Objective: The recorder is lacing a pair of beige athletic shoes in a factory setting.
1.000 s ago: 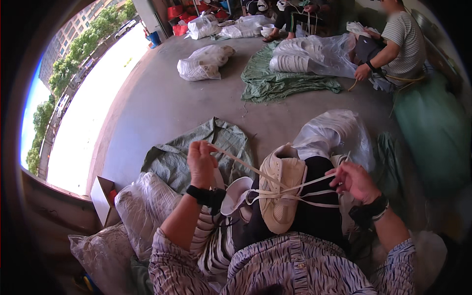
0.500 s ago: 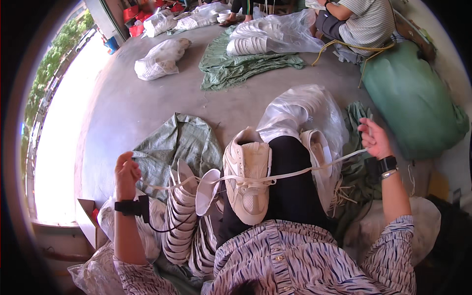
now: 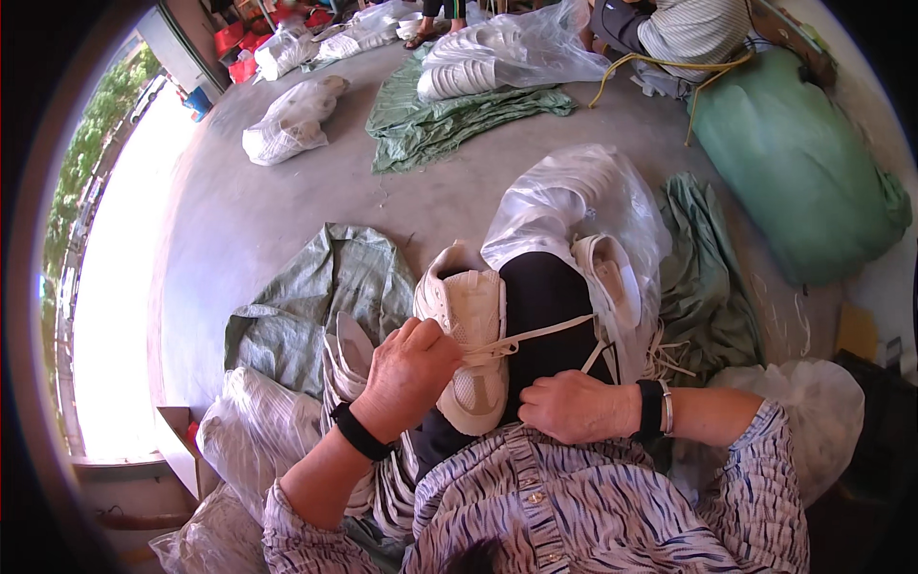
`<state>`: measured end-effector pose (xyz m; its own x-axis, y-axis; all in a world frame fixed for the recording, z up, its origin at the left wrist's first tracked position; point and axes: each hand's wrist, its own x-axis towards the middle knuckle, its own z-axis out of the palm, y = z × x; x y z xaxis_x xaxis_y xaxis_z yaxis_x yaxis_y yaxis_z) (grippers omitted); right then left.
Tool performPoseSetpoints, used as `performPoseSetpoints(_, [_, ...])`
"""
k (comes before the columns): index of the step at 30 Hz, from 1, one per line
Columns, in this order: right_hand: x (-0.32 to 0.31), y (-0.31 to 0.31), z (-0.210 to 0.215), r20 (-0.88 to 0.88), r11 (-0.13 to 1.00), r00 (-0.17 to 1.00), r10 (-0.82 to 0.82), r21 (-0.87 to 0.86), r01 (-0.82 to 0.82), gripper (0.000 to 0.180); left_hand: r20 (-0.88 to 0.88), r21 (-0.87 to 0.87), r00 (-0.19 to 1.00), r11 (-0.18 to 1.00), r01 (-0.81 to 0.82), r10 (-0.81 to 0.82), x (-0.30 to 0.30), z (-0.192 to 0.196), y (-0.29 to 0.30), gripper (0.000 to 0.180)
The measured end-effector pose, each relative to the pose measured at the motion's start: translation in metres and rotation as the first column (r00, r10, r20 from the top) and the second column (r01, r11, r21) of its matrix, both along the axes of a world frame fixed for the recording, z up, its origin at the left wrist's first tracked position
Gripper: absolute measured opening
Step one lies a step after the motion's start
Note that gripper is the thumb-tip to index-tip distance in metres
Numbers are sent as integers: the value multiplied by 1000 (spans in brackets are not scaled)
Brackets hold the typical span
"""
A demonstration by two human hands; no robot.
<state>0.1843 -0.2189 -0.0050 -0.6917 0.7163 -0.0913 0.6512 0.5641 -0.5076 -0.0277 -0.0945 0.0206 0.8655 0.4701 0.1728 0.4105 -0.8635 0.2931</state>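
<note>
hands lacing a white shoe on the lap.

left hand (image 3: 409, 371) is closed, pinching the cream lace (image 3: 535, 337) at the white shoe (image 3: 469, 344) that rests on a black-trousered knee; right hand (image 3: 574, 407) is fisted just beside the shoe's toe, and whether it holds the lace's other end is hidden. a second shoe (image 3: 607, 279) lies half under a clear plastic bag (image 3: 574, 196). grey concrete floor (image 3: 287, 201) with green sacking (image 3: 325, 287); another person's upper body is cut off at the top edge.
</note>
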Motion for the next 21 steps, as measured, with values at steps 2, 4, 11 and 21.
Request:
performPoseSetpoints(2, [5,5,7,-191,993,975,-111,-67,100,9,-136,97,991,995,17,-3,0,6,6,11])
performPoseSetpoints(4, [10,15,13,-480,922,788,-386,-168,350,13,-78,-26,997,1000,-14,12,0,5,12,12])
performPoseSetpoints(11, [23,49,16,-341,823,758,-556,-357,442,18,-23,-617,997,784,-68,69,-8,-3,34,11])
performPoseSetpoints(21, [67,56,-4,-367,465,360,-858,-853,237,17,242,-47,969,998,-36,46,2,-19,0,14])
